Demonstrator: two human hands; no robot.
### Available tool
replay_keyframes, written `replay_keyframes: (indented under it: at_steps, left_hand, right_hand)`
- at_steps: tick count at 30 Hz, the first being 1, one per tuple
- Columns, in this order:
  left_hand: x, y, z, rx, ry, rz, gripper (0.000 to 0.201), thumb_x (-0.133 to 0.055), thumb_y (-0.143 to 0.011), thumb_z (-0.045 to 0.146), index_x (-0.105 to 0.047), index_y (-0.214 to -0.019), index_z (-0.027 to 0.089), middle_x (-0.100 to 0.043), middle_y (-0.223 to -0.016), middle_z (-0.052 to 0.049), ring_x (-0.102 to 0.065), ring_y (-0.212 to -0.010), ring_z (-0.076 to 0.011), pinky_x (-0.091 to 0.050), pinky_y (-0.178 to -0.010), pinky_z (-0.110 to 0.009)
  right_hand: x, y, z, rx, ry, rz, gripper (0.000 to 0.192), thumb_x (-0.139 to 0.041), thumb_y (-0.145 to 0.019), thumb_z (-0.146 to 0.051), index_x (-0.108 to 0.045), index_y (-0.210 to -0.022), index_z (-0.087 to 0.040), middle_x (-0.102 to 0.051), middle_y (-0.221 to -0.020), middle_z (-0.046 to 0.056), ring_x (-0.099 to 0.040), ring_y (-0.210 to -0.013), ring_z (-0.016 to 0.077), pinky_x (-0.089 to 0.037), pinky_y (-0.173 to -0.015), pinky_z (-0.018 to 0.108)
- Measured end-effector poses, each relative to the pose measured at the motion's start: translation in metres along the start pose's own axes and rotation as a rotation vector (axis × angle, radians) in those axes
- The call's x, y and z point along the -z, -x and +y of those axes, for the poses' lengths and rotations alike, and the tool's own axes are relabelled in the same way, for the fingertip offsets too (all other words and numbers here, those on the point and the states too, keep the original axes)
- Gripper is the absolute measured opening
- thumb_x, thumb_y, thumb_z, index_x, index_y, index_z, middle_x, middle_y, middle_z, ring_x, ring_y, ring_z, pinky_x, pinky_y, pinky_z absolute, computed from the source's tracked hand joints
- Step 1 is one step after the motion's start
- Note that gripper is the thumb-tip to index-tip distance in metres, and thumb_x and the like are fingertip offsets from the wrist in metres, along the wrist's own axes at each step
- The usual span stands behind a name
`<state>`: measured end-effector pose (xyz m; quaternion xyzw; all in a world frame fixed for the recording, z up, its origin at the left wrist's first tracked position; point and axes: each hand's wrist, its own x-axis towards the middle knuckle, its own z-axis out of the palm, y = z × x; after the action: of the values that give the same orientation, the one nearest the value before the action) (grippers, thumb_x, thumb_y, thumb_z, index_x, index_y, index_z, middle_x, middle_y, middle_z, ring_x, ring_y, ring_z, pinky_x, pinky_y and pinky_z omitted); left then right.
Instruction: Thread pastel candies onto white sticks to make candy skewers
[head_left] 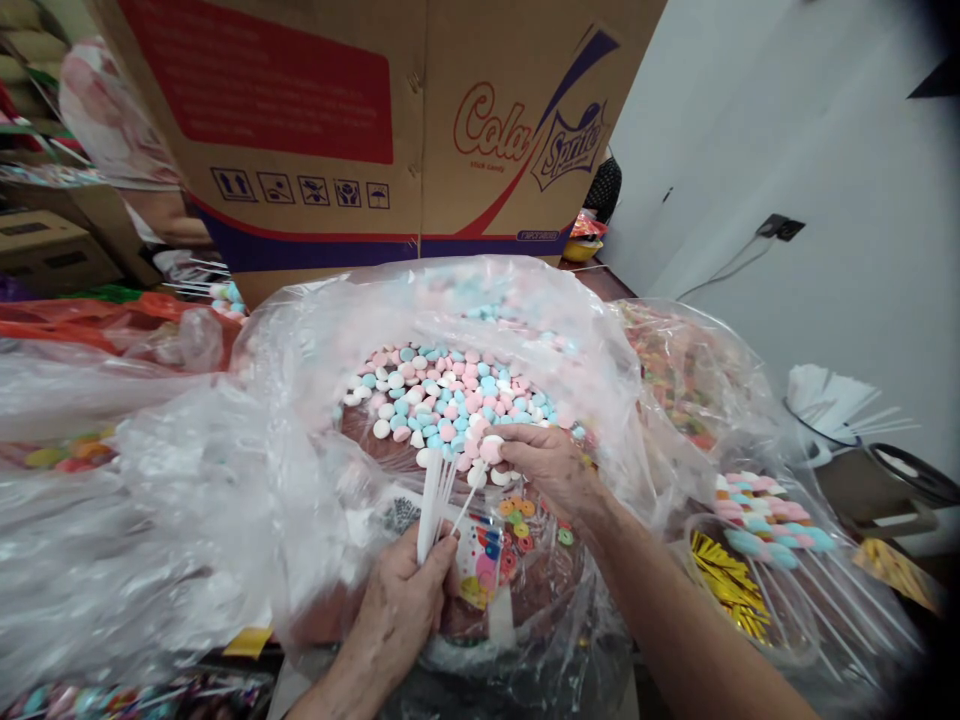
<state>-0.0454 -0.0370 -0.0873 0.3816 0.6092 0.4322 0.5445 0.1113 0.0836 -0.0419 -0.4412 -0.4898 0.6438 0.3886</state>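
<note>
Open plastic bag (315,340) of pastel candies (442,395) sags; a nudge likely spills them. Left hand (401,605) clamps white sticks (435,500) loosely; they may slide. Right hand (544,465) pinches one pink candy (490,449), easily dropped.

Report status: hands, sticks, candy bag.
Left hand gripping white sticks. Right hand pinching a pink candy over open candy bag. Nothing blocking.

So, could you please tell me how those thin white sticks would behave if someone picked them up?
The thin white sticks look slender and probably light. Bunched in the left hand, they fan apart at the top, so loose ones may slip. They seem straight, likely fairly stiff.
</note>
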Motion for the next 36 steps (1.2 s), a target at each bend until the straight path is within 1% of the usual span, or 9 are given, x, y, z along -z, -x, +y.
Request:
replay_keyframes:
  at_steps: [6, 10, 13, 17, 23, 25, 28, 33, 36]
  left_hand:
    - [0.0, -0.002, -0.005, -0.013, -0.003, 0.018, 0.037, -0.057, -0.078, 0.055, -0.056, -0.064, 0.021, -0.045, -0.035, 0.006, -0.037, -0.029, -0.0106, -0.024, -0.034, -0.022]
    - [0.0, -0.002, -0.008, -0.022, -0.006, 0.01, 0.038, -0.057, -0.08, 0.054, -0.055, -0.061, 0.021, -0.044, -0.034, 0.006, -0.036, -0.029, -0.0102, -0.024, -0.034, -0.021]
    - [0.0, -0.001, -0.009, -0.017, 0.007, 0.014, 0.036, -0.057, -0.08, 0.053, -0.057, -0.065, 0.02, -0.043, -0.034, 0.007, -0.036, -0.029, -0.0105, -0.024, -0.033, -0.021]
    - [0.001, -0.002, -0.01, -0.03, -0.019, 0.011, 0.033, -0.058, -0.081, 0.05, -0.06, -0.07, 0.02, -0.043, -0.034, 0.008, -0.036, -0.029, -0.0108, -0.024, -0.033, -0.022]
    - [0.003, -0.003, -0.014, -0.039, 0.019, 0.011, 0.035, -0.061, -0.079, 0.052, -0.059, -0.065, 0.02, -0.053, -0.043, 0.004, -0.039, -0.031, -0.0109, -0.025, -0.034, -0.022]
    - [0.003, -0.004, -0.016, -0.037, 0.017, 0.023, 0.035, -0.063, -0.078, 0.053, -0.061, -0.065, 0.02, -0.052, -0.041, 0.005, -0.04, -0.032, -0.0116, -0.026, -0.034, -0.023]
    - [0.003, -0.005, -0.019, -0.055, 0.02, 0.041, 0.035, -0.063, -0.079, 0.052, -0.064, -0.067, 0.019, -0.049, -0.039, 0.005, -0.041, -0.034, -0.0128, -0.028, -0.035, -0.023]
    - [0.001, -0.007, -0.023, -0.093, 0.039, 0.075, 0.035, -0.063, -0.078, 0.053, -0.063, -0.066, 0.019, -0.052, -0.042, 0.004, -0.044, -0.038, -0.0134, -0.031, -0.037, -0.023]
    - [0.002, -0.007, -0.024, -0.097, 0.034, 0.072, 0.035, -0.063, -0.08, 0.051, -0.063, -0.066, 0.019, -0.054, -0.044, 0.003, -0.045, -0.039, -0.0134, -0.032, -0.037, -0.022]
  right_hand:
    - [0.0, -0.001, -0.002, -0.041, -0.017, 0.026, 0.028, -0.077, -0.062, -0.028, -0.08, -0.086, -0.016, -0.072, -0.067, 0.001, -0.06, -0.056, 0.0122, -0.047, -0.055, 0.025]
    - [0.001, -0.001, 0.002, -0.022, 0.023, -0.011, 0.03, -0.075, -0.067, -0.029, -0.08, -0.093, -0.017, -0.072, -0.07, 0.002, -0.063, -0.062, 0.014, -0.049, -0.061, 0.027]
    - [0.004, 0.001, 0.006, 0.023, 0.119, -0.007, 0.033, -0.071, -0.072, -0.03, -0.079, -0.102, -0.018, -0.073, -0.073, 0.001, -0.062, -0.065, 0.0144, -0.048, -0.063, 0.027]
    - [0.003, 0.005, 0.006, 0.104, 0.346, 0.036, 0.036, -0.068, -0.076, -0.035, -0.079, -0.107, -0.021, -0.076, -0.086, 0.001, -0.064, -0.074, 0.0168, -0.05, -0.071, 0.03]
    - [0.004, 0.009, 0.0, 0.153, 0.542, -0.053, 0.039, -0.061, -0.08, -0.037, -0.077, -0.112, -0.022, -0.078, -0.092, 0.001, -0.067, -0.077, 0.0196, -0.054, -0.076, 0.035]
    - [0.006, 0.009, 0.0, 0.177, 0.564, -0.072, 0.038, -0.06, -0.08, -0.036, -0.077, -0.111, -0.023, -0.078, -0.098, 0.002, -0.068, -0.081, 0.0203, -0.056, -0.077, 0.035]
    - [0.005, 0.011, 0.002, 0.24, 0.606, -0.087, 0.035, -0.059, -0.083, -0.034, -0.078, -0.11, -0.024, -0.077, -0.104, 0.002, -0.07, -0.089, 0.0212, -0.057, -0.08, 0.034]
    - [-0.002, 0.015, 0.015, 0.435, 0.685, -0.06, 0.036, -0.052, -0.089, -0.029, -0.074, -0.117, -0.023, -0.077, -0.107, 0.003, -0.072, -0.094, 0.0194, -0.057, -0.087, 0.033]
    - [-0.004, 0.016, 0.021, 0.537, 0.74, -0.051, 0.035, -0.05, -0.091, -0.028, -0.075, -0.115, -0.022, -0.076, -0.112, 0.005, -0.072, -0.1, 0.0193, -0.056, -0.091, 0.032]
